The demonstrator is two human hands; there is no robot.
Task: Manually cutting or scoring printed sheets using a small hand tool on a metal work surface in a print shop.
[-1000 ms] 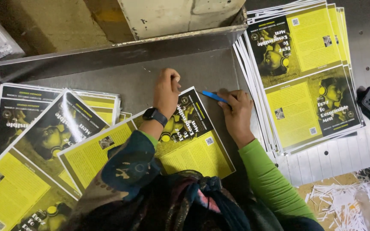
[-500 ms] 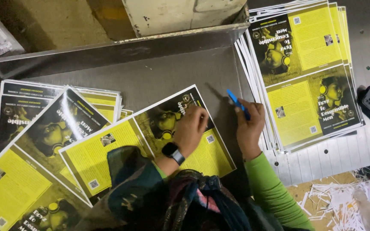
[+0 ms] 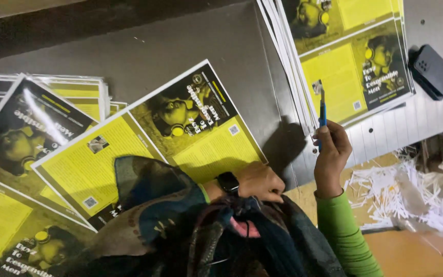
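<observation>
A yellow-and-black printed sheet (image 3: 180, 133) lies slanted on the dark metal table (image 3: 144, 46). My left hand (image 3: 260, 180), with a black wristwatch (image 3: 227, 182), rests at that sheet's lower right corner near the table's front edge; what its fingers grip is hidden. My right hand (image 3: 331, 154), in a green sleeve, is shut on a blue knife (image 3: 322, 110) held upright, its tip over the lower left edge of a thick stack of the same sheets (image 3: 355, 61) at the upper right.
More sheets fan out in a pile at the left (image 3: 26, 133). A black boxy device (image 3: 433, 69) sits right of the stack. White paper trimmings (image 3: 401, 195) litter the brown surface below the table. My patterned scarf (image 3: 206, 241) fills the bottom.
My left hand slid down the slanted sheet to its lower right corner. My right hand lifted off the sheet, turning the blue knife upright by the stack. The camera moved closer.
</observation>
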